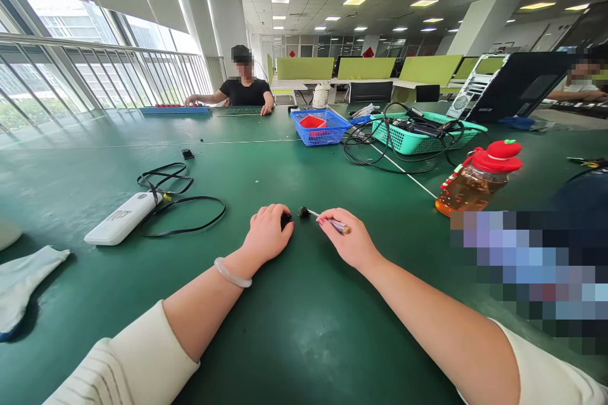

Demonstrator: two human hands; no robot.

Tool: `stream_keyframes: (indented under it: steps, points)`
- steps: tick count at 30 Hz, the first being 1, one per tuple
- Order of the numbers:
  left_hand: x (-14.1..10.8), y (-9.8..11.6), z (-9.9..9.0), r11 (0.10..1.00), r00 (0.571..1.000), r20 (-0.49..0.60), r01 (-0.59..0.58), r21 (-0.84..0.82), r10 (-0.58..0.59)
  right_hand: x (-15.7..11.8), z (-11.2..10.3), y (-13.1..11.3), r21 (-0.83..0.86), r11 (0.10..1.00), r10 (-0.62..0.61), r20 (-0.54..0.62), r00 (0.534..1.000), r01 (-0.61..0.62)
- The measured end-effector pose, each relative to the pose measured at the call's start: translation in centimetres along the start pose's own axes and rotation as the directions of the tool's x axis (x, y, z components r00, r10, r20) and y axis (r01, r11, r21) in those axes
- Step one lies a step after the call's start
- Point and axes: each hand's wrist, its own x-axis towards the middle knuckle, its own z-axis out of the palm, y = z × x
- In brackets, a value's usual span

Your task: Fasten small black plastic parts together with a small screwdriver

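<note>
My left hand (268,230) rests on the green table (304,329) with its fingers curled round a small black object (285,221). A pale bracelet (232,273) circles the left wrist. In my right hand (349,239) is a thin brush-like tool (338,226), pinched between thumb and fingers. Its metal shaft points left, and a dark tuft or clump (304,212) shows at its tip, just right of the left thumb. Whether that clump is part of the tool cannot be made out.
A white power strip (124,218) with black cable lies left, near a pale cloth (26,285). Ahead are a blue basket (320,134) and a teal basket (408,141) with cables. A red-lidded bottle (475,183) stands right. A person (244,92) sits across.
</note>
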Motion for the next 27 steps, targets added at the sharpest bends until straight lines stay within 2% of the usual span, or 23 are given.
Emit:
stream_keyframes:
  steps: [2,5,11,18,22,25,27]
  points:
    - [0.0,0.0,0.0,0.999,0.999,-0.021,0.035,0.002,-0.035,-0.2,-0.2,-0.4,0.002,1.000,-0.002,0.007,1.000,0.002]
    - [-0.2,0.2,-0.2,1.000,1.000,0.007,-0.004,-0.019,0.004,-0.5,-0.7,-1.0,-0.013,0.999,-0.046,0.005,0.999,0.046]
    - [-0.5,0.3,-0.4,0.993,0.990,0.087,-0.115,-0.009,0.115,-0.8,-1.0,-1.1,-0.054,0.981,-0.193,-0.162,0.968,0.187]
    - [-0.6,0.1,-0.2,0.984,0.974,0.138,-0.177,-0.023,0.179,-0.5,-0.9,-0.8,-0.112,0.968,-0.240,-0.153,0.959,0.225]
    - [-2.8,0.6,-1.0,0.979,0.966,0.161,-0.195,-0.063,0.203,-0.5,-0.8,-0.6,-0.122,0.968,-0.236,-0.152,0.960,0.219]
    - [-5.8,0.2,-2.6,0.972,0.951,0.206,-0.216,-0.096,0.231,-0.5,-0.8,-0.5,-0.122,0.972,-0.220,-0.158,0.963,0.202]
    - [-8.2,-0.9,-4.1,0.974,0.948,0.227,-0.206,-0.091,0.222,-0.5,-0.8,-0.4,-0.128,0.973,-0.213,-0.155,0.965,0.194]
